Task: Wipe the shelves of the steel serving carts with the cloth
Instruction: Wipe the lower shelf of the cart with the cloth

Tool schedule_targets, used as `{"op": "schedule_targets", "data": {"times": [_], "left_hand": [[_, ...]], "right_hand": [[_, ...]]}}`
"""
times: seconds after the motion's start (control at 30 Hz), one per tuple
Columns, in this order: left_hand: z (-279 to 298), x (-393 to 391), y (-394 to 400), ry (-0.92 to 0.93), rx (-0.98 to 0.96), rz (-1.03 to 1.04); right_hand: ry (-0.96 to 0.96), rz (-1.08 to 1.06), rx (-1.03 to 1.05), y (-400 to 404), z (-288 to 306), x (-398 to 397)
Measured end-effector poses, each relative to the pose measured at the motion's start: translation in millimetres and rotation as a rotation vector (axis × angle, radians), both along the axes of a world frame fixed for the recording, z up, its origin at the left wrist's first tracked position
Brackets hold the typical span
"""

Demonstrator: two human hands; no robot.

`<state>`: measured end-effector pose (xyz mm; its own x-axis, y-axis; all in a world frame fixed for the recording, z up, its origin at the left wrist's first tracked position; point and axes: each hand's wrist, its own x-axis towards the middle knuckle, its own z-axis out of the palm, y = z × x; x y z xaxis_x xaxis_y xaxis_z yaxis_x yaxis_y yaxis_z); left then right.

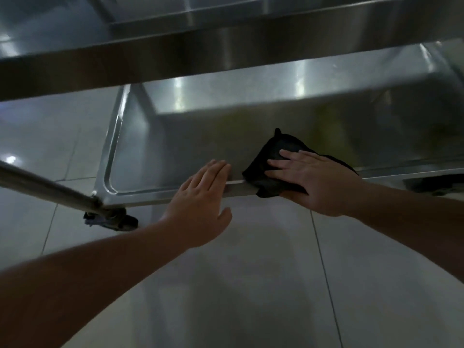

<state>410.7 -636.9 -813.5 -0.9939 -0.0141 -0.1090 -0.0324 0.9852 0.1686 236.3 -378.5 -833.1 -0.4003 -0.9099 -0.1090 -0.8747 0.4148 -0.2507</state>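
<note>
A steel serving cart's lower shelf [160, 151] lies in front of me, a shallow tray with a raised rim. A black cloth [270, 156] is draped over its near rim, partly inside the tray and partly hanging over the edge. My right hand [308, 182] presses flat on the cloth, fingers spread on top and thumb under the rim. My left hand [200, 197] rests flat on the near rim just left of the cloth, fingers together, holding nothing. The upper shelf [226, 46] overhangs the far half of the lower one.
A round steel leg [47, 187] runs diagonally from the left to the shelf's near left corner, above a caster wheel [113, 219]. Another caster [437, 184] shows at the right under the rim. Pale glossy floor tiles [251, 285] lie below.
</note>
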Motion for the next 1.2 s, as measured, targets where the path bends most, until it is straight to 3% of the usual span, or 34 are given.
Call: {"op": "schedule_targets", "data": {"times": [0.8,1.2], "left_hand": [[-27.5,-108.0,188.6,0.028,-0.019,-0.387],[-36.3,-122.4,212.7,0.025,-0.045,-0.354]], "right_hand": [[0.006,-0.275,0.049,221.8,5.1,-85.4],[-0.109,-0.635,0.023,273.7,10.8,-90.9]]}}
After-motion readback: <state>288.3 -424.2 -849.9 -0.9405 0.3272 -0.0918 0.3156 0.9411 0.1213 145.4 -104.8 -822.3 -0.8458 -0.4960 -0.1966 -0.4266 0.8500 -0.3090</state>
